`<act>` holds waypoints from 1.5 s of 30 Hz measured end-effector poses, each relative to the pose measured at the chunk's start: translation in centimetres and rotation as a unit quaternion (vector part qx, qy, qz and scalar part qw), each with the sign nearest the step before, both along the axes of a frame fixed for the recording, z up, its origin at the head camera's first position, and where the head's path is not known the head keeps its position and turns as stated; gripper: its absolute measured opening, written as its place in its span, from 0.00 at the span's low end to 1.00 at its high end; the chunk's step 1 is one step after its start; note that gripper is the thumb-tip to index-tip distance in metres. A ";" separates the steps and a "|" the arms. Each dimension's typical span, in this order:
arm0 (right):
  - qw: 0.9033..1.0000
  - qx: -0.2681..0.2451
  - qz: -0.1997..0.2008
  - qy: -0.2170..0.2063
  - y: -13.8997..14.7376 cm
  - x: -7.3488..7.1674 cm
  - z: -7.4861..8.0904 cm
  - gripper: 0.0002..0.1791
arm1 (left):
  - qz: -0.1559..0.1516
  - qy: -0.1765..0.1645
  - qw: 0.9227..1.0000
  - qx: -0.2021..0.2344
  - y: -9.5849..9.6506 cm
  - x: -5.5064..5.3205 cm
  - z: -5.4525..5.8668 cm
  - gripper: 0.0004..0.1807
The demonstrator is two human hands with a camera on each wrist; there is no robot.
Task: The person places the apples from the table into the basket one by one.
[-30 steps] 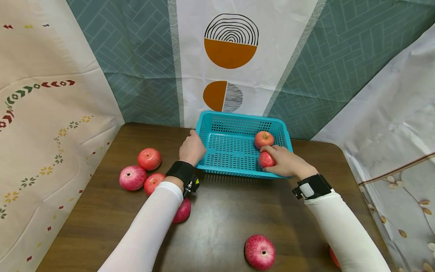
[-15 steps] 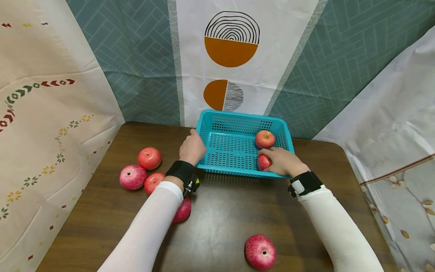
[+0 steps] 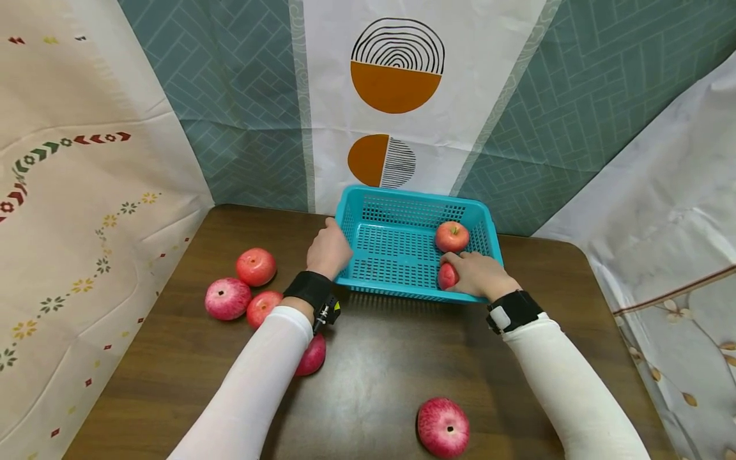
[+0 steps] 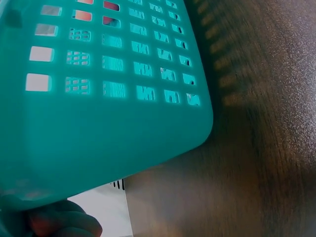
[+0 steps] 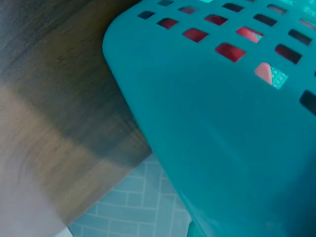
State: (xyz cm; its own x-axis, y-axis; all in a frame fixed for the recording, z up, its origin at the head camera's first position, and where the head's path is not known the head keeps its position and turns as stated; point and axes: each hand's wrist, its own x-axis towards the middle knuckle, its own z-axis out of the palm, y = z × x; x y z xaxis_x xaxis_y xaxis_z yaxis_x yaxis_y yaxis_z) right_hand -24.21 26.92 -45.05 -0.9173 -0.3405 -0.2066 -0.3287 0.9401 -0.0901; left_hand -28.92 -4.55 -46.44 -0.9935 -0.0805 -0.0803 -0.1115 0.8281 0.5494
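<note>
A turquoise perforated plastic basket [image 3: 414, 193] stands at the back of the table. My left hand [image 3: 329, 251] grips its left rim; in the left wrist view, curled fingers [image 4: 69, 222] show beneath the rim. Inside the basket's right front corner, my right hand [image 3: 478, 273] holds a red apple [image 3: 448, 276], partly covered by the fingers. Just behind it sits another apple [image 3: 452, 236], stem up. Through the basket's holes in the right wrist view, red skin of an apple [image 5: 230, 52] shows.
On the left lie two orange-red fruits [image 3: 255, 267] and a pink streaked one [image 3: 227, 299]. A dark red fruit [image 3: 312, 355] is half behind my left forearm. Another pink streaked fruit [image 3: 443, 427] lies near the front. Patterned cloths [image 3: 247, 128] hang around the brown table [image 3: 368, 377].
My right hand and forearm have shifted slightly left, covering more of the apple. A red fruit at the lower right is now hidden behind the forearm. My left hand stays on the rim.
</note>
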 end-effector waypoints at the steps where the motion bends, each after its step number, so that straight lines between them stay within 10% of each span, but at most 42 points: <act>1: 1.000 0.000 0.000 0.001 0.0 0.0 -0.1 0.38 | 0.000 -0.001 1.000 0.001 0.0 0.0 0.0 0.32; 45: 0.995 -0.083 0.017 0.055 1.1 -0.1 -0.7 0.30 | -0.002 -0.007 1.000 0.028 -0.1 0.3 0.3 0.33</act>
